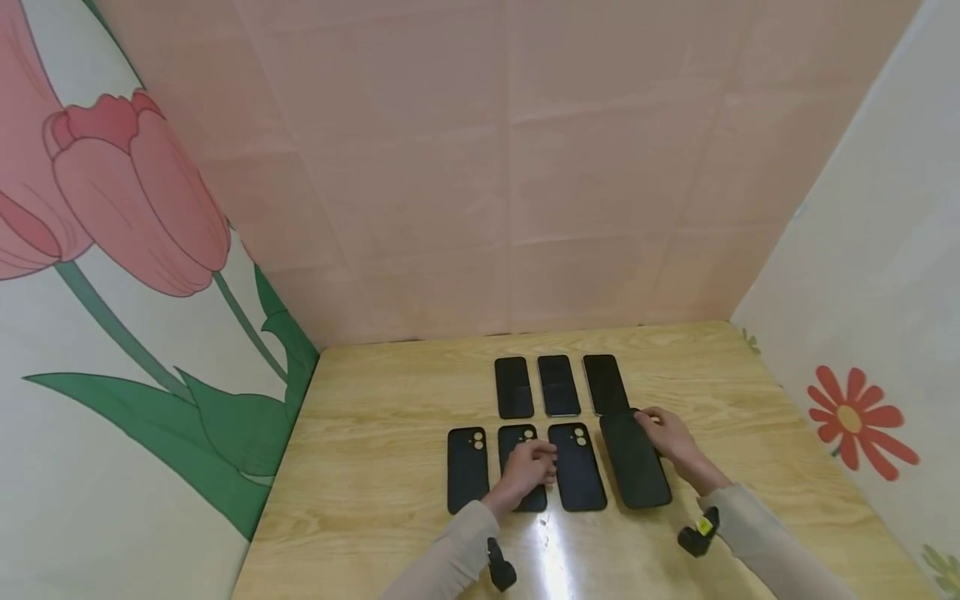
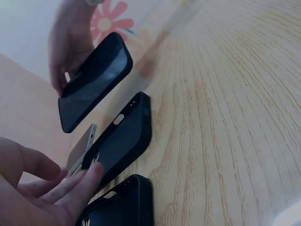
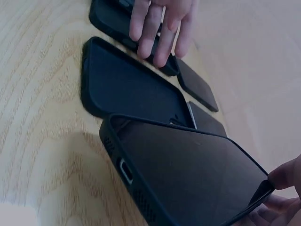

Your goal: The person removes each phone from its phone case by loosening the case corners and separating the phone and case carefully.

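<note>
My right hand (image 1: 670, 435) pinches the far right corner of a cased phone (image 1: 635, 460), a dark phone set in a black phone case. In the right wrist view the phone's screen (image 3: 193, 165) faces up inside the raised case rim, and the charging port shows through the near-end cutout. This phone is tilted, lifted above the table. My left hand (image 1: 529, 467) hovers over the middle empty case (image 1: 532, 502), fingers loosely extended and holding nothing. Beside it lie a right case (image 1: 577, 475) and a left case (image 1: 467, 475), both open side up with camera holes at the far end.
Three dark phones, left (image 1: 513, 387), middle (image 1: 558, 385) and right (image 1: 604, 383), lie in a row behind the cases on the wood-grain table (image 1: 375, 433). A pink-covered wall (image 1: 465, 208) rises at the table's back edge, with flower-patterned walls on both sides.
</note>
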Motion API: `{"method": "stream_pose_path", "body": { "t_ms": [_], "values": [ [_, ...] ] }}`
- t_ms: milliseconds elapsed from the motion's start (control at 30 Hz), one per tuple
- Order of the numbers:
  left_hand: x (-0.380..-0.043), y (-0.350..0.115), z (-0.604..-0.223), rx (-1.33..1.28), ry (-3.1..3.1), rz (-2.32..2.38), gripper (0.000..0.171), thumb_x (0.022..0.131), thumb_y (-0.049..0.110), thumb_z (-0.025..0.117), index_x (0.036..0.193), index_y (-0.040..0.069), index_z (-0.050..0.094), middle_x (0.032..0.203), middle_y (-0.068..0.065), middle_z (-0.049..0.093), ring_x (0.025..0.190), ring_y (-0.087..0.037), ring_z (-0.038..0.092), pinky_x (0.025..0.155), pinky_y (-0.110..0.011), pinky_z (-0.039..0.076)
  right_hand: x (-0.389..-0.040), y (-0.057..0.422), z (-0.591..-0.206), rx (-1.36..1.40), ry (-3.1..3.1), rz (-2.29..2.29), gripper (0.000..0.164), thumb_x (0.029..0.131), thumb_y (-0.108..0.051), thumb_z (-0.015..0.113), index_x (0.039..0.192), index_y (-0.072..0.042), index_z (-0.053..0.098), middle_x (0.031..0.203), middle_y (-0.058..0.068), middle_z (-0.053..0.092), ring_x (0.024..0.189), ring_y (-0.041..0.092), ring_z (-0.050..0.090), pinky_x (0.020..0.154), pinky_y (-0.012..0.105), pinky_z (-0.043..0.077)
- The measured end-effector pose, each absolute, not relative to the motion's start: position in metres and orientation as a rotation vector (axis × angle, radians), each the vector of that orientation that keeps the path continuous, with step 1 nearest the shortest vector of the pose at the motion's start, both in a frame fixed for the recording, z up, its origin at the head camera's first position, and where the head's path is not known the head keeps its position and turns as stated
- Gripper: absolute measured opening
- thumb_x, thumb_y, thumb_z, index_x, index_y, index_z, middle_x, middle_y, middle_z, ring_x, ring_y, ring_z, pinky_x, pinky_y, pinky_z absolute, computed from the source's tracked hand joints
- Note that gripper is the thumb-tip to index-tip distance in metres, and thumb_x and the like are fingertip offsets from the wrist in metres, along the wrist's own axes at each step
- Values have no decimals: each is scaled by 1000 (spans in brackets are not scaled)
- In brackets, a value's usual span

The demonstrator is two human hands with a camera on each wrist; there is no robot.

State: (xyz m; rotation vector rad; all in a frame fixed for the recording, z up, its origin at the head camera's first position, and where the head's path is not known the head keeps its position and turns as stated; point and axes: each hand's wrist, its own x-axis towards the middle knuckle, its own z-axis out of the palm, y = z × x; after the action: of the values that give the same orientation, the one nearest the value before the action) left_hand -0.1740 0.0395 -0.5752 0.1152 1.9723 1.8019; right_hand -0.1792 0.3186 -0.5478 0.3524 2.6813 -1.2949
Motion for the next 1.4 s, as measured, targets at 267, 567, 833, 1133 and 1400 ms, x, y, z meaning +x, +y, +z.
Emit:
{"method": "stream_pose_path", "body": {
  "t_ms": [267, 567, 833, 1133, 1400],
  "values": [
    [-175, 38, -574, 166, 1842, 1849, 30, 103, 11, 52, 125, -8, 58, 103, -19, 70, 90, -33, 70, 75, -42, 58, -182, 297, -543, 341, 2692, -1391, 44, 105, -25, 47, 126, 13, 54, 121, 33, 56, 100, 38, 60, 75, 41, 51],
    [-173, 44, -575, 209, 1714, 1889, 50, 101, 41, 55, 128, -1, 57, 105, -16, 69, 91, -34, 70, 77, -49, 56, -186, 269, -537, 336, 2599, -1492, 42, 106, -22, 44, 125, 14, 54, 115, 28, 58, 95, 32, 59, 73, 39, 52],
    [-171, 48, -573, 160, 1809, 1909, 50, 100, 40, 59, 129, 0, 51, 108, -10, 62, 79, -24, 68, 71, -47, 58, -189, 243, -536, 374, 2495, -1627, 38, 105, -21, 45, 123, 11, 55, 106, 20, 60, 82, 21, 59, 66, 33, 51],
    [-174, 46, -574, 166, 1936, 1901, 42, 101, 39, 56, 128, 8, 52, 89, -2, 63, 69, -16, 64, 57, -39, 55, -193, 221, -532, 396, 2412, -1737, 36, 105, -21, 45, 120, 9, 55, 99, 15, 59, 80, 20, 58, 67, 36, 52],
    [-174, 44, -572, 160, 1922, 1910, 53, 101, 33, 57, 140, 1, 42, 108, -10, 66, 88, -24, 68, 67, -42, 57, -196, 213, -533, 403, 2346, -1792, 35, 105, -20, 48, 123, 9, 54, 106, 21, 60, 82, 23, 62, 68, 38, 54]
  ]
}}
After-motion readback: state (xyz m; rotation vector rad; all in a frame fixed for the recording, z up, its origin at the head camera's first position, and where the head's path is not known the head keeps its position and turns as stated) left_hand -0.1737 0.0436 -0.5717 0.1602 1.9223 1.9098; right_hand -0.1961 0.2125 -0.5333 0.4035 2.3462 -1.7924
